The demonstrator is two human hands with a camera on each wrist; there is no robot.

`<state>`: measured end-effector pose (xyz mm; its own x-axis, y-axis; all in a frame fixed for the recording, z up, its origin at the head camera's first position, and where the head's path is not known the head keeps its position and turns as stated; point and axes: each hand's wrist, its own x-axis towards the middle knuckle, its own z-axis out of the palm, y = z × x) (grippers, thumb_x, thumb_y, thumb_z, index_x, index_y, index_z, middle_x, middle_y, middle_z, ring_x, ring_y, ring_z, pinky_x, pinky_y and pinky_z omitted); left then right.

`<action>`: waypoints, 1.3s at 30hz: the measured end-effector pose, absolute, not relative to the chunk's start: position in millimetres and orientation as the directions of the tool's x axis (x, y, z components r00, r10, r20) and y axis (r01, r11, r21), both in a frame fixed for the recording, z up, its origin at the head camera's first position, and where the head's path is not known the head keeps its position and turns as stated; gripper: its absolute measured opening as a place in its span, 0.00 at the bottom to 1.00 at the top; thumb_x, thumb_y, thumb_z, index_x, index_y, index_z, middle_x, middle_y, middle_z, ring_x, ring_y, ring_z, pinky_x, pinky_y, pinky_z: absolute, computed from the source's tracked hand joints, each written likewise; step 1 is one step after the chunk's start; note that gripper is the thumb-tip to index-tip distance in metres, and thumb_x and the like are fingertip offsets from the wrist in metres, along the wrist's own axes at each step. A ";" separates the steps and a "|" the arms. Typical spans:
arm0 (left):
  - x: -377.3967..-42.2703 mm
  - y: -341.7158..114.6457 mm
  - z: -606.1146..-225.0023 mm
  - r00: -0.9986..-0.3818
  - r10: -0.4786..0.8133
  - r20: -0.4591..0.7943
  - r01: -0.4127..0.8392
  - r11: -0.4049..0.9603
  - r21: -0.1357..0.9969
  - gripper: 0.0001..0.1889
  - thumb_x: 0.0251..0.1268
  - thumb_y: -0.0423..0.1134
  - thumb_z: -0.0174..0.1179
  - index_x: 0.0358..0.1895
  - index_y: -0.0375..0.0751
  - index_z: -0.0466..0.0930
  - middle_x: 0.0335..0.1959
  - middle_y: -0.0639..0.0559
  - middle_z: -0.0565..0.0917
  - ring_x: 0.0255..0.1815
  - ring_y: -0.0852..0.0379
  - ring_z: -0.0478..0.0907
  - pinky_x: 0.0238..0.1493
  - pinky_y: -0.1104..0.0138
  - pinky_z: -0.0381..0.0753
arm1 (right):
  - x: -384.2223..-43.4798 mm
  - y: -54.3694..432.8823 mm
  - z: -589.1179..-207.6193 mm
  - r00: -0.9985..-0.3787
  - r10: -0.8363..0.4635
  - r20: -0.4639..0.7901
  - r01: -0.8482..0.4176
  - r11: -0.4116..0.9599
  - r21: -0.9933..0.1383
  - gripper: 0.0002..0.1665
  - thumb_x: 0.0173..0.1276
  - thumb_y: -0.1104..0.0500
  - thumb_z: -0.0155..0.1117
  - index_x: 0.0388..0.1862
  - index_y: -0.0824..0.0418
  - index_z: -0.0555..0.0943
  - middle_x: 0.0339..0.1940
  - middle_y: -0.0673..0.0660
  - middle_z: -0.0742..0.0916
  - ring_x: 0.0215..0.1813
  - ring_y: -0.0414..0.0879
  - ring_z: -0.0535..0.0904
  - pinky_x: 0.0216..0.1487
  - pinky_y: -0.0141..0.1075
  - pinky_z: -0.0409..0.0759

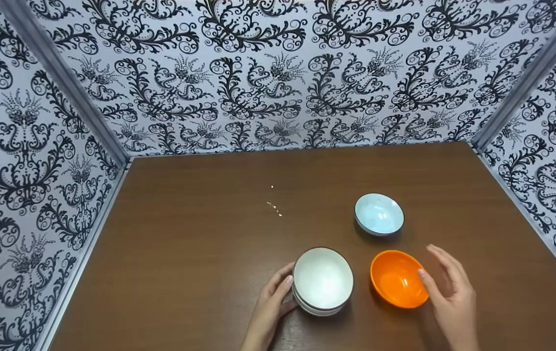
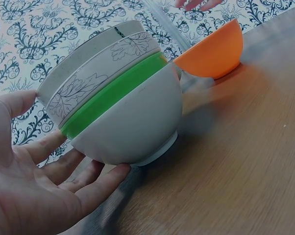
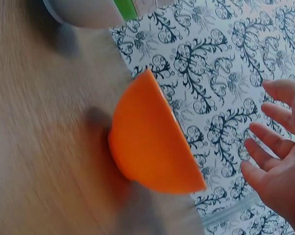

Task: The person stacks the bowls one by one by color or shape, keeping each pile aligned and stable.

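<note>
A stack of bowls (image 1: 323,279) is on the brown table, with my left hand (image 1: 272,304) at its left side. In the left wrist view, the thumb rests at the top rim and the fingers (image 2: 106,188) curve along the lower side. From the bottom, the stack has a plain white bowl (image 2: 137,117), a green bowl (image 2: 113,93), a white bowl with leaf drawings (image 2: 103,73) and a pale top one. An orange bowl (image 1: 397,280) is to the right of the stack. My right hand (image 1: 453,292) is spread beside it, apart from it in the right wrist view.
A light blue bowl (image 1: 379,214) sits behind the orange one. Small pale specks (image 1: 274,206) lie on the table (image 1: 185,243) left of the blue bowl. Patterned walls (image 1: 278,83) enclose the table at the back and both sides.
</note>
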<state>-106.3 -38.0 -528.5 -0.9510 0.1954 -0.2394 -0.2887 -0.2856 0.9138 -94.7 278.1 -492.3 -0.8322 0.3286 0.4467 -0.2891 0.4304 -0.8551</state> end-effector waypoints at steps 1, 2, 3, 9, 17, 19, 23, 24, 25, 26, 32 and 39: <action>-106.5 -37.9 -528.7 -0.951 0.194 -0.240 -0.289 -0.285 0.914 0.30 0.78 0.48 0.49 0.74 0.33 0.62 0.76 0.34 0.63 0.72 0.45 0.68 0.60 0.51 0.81 | -94.4 280.0 -492.8 -0.832 0.346 0.433 -0.269 0.431 -0.861 0.29 0.59 0.79 0.65 0.62 0.70 0.78 0.62 0.49 0.81 0.65 0.33 0.74 0.66 0.17 0.68; -106.6 -37.8 -529.0 -0.951 0.193 -0.241 -0.290 -0.285 0.914 0.30 0.78 0.48 0.49 0.74 0.33 0.62 0.76 0.34 0.63 0.71 0.46 0.69 0.60 0.51 0.81 | -94.1 281.8 -493.6 -0.833 0.362 0.419 -0.247 0.435 -0.866 0.29 0.60 0.79 0.65 0.62 0.70 0.78 0.61 0.48 0.81 0.65 0.32 0.74 0.66 0.17 0.68; -106.8 -37.8 -529.2 -0.951 0.192 -0.241 -0.289 -0.286 0.914 0.29 0.78 0.47 0.48 0.74 0.33 0.62 0.76 0.34 0.63 0.71 0.46 0.69 0.60 0.52 0.81 | -93.7 283.5 -494.5 -0.834 0.379 0.402 -0.221 0.437 -0.872 0.29 0.60 0.78 0.66 0.62 0.69 0.78 0.61 0.46 0.81 0.64 0.31 0.74 0.65 0.16 0.68; -107.3 -37.5 -530.9 -0.953 0.188 -0.237 -0.285 -0.295 0.912 0.29 0.79 0.46 0.47 0.74 0.32 0.62 0.76 0.34 0.63 0.71 0.47 0.69 0.60 0.52 0.81 | -91.1 292.8 -501.1 -0.841 0.449 0.301 -0.089 0.434 -0.896 0.27 0.64 0.72 0.67 0.63 0.67 0.78 0.59 0.37 0.78 0.63 0.25 0.70 0.67 0.16 0.65; -107.0 -37.5 -531.1 -0.955 0.188 -0.231 -0.280 -0.308 0.909 0.29 0.79 0.46 0.48 0.74 0.32 0.62 0.75 0.35 0.64 0.70 0.48 0.70 0.59 0.54 0.82 | -86.9 297.7 -506.3 -0.858 0.501 0.114 0.128 0.424 -0.897 0.28 0.69 0.61 0.66 0.67 0.60 0.75 0.61 0.37 0.74 0.64 0.23 0.68 0.66 0.18 0.67; -106.4 -37.6 -530.3 -0.955 0.188 -0.232 -0.281 -0.308 0.909 0.29 0.78 0.46 0.48 0.74 0.32 0.62 0.76 0.35 0.64 0.71 0.48 0.69 0.59 0.54 0.82 | -86.1 299.4 -509.6 -0.865 0.495 0.080 0.163 0.429 -0.889 0.29 0.70 0.60 0.66 0.69 0.59 0.74 0.63 0.40 0.74 0.64 0.24 0.68 0.64 0.16 0.68; -105.4 -37.6 -529.1 -0.953 0.187 -0.238 -0.287 -0.311 0.906 0.29 0.78 0.47 0.49 0.74 0.33 0.62 0.76 0.35 0.63 0.71 0.49 0.68 0.60 0.55 0.81 | -85.3 302.4 -517.0 -0.878 0.478 0.032 0.205 0.435 -0.877 0.31 0.71 0.58 0.65 0.71 0.60 0.71 0.66 0.48 0.73 0.59 0.19 0.68 0.59 0.12 0.68; -105.1 -37.6 -528.8 -0.953 0.188 -0.240 -0.289 -0.312 0.905 0.30 0.78 0.47 0.50 0.74 0.33 0.62 0.76 0.36 0.63 0.71 0.48 0.68 0.60 0.55 0.81 | -84.9 303.0 -518.6 -0.881 0.473 0.017 0.215 0.432 -0.876 0.32 0.71 0.57 0.65 0.72 0.60 0.69 0.67 0.50 0.73 0.57 0.16 0.68 0.57 0.11 0.67; -105.0 -37.6 -528.5 -0.952 0.189 -0.241 -0.291 -0.313 0.904 0.30 0.78 0.47 0.50 0.74 0.33 0.62 0.76 0.36 0.63 0.72 0.48 0.68 0.61 0.55 0.81 | -84.5 303.2 -519.4 -0.884 0.467 0.002 0.221 0.424 -0.878 0.33 0.72 0.57 0.64 0.73 0.61 0.68 0.67 0.51 0.73 0.54 0.14 0.67 0.55 0.10 0.67; -104.9 -37.6 -528.4 -0.952 0.189 -0.242 -0.292 -0.313 0.904 0.30 0.77 0.48 0.50 0.74 0.33 0.62 0.76 0.36 0.63 0.72 0.48 0.68 0.61 0.55 0.81 | -84.1 303.5 -520.4 -0.889 0.457 -0.010 0.224 0.415 -0.882 0.34 0.72 0.57 0.63 0.74 0.62 0.66 0.67 0.51 0.73 0.52 0.12 0.67 0.53 0.09 0.66; -104.8 -36.8 -528.1 -0.951 0.184 -0.247 -0.294 -0.298 0.908 0.32 0.77 0.50 0.51 0.74 0.33 0.62 0.76 0.34 0.62 0.73 0.44 0.67 0.62 0.52 0.80 | -82.2 305.3 -523.1 -0.914 0.390 -0.112 0.258 0.346 -0.902 0.40 0.74 0.57 0.61 0.78 0.65 0.56 0.67 0.60 0.73 0.44 0.09 0.67 0.46 0.08 0.70; -105.6 -36.0 -528.1 -0.950 0.172 -0.262 -0.302 -0.282 0.911 0.32 0.77 0.50 0.51 0.74 0.33 0.62 0.76 0.34 0.62 0.74 0.43 0.67 0.62 0.52 0.80 | -83.9 308.5 -523.0 -0.914 0.329 -0.236 0.351 0.353 -0.868 0.44 0.76 0.52 0.58 0.80 0.66 0.50 0.75 0.73 0.67 0.40 0.10 0.65 0.42 0.10 0.70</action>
<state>-105.6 -36.0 -528.1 -0.9497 0.1720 -0.2615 -0.3019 -0.2822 0.9106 -83.9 308.5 -523.0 -0.9143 0.3294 -0.2357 0.3507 0.3525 -0.8676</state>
